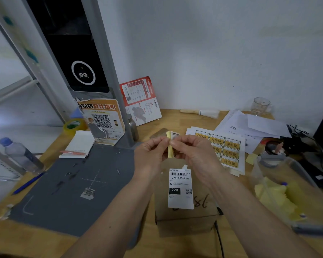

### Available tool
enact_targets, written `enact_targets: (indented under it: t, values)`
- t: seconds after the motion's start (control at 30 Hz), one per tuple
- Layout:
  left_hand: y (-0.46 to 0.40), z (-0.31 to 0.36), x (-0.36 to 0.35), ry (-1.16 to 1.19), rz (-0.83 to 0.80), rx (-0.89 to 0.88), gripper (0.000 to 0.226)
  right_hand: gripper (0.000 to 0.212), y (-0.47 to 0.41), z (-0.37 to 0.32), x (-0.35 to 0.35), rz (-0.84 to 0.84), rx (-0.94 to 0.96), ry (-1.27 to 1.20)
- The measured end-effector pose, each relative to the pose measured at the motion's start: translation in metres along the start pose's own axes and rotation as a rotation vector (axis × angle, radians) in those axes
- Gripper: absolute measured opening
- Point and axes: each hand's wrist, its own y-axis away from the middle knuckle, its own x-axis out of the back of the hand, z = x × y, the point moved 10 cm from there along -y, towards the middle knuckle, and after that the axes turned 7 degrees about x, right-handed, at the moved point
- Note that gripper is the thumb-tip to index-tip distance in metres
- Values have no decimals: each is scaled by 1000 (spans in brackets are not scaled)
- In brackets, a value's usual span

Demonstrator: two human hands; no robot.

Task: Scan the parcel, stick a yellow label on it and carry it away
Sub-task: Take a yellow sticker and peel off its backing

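Both hands are raised over the desk, working 1 small yellow label [169, 146] between them. The left hand [151, 155] pinches its upper edge with thumb and forefinger closed tight; the right hand [191, 151] is pinched shut on the other side, seemingly peeling label from backing, though the fingers hide the seam.

The parcel [186, 207] sits directly beneath the hands on the wooden desk [119, 244], a small brown cardboard box with a white shipping label [180, 189] on top, reading 220-220-C40, and handwritten digits beside it.

I'd judge the yellow label thin, limp and sticky once bared, apt to curl onto itself, so it wants holding by the edges only. The box looks light and stiff; gripping its 2 side walls should lift it easily.

Around it: the grey scanner mat [73, 183] at left under the scanner post [86, 75], a sheet of yellow labels [225, 148] at right, a clear bin [287, 192] with yellow scraps close beside the box, and a black cable [219, 237] trailing by its near corner. The cable and bin could snag a careless lift. A water bottle [21, 155], notepad [78, 144] and tape roll [74, 125] stand well apart.
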Motion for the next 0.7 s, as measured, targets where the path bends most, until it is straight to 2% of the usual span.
enact_targets:
  t: [0.37,0.53,0.7]
  values:
    - [-7,-6,0,27,-8,21,20,7,0,4,10,84,-17,6]
    - [-3,-6,-2,13,0,21,12,5,0,3,12,115,1,23]
    - [-3,-11,-2,-44,13,19,27,11,0,7,14,129,-11,31]
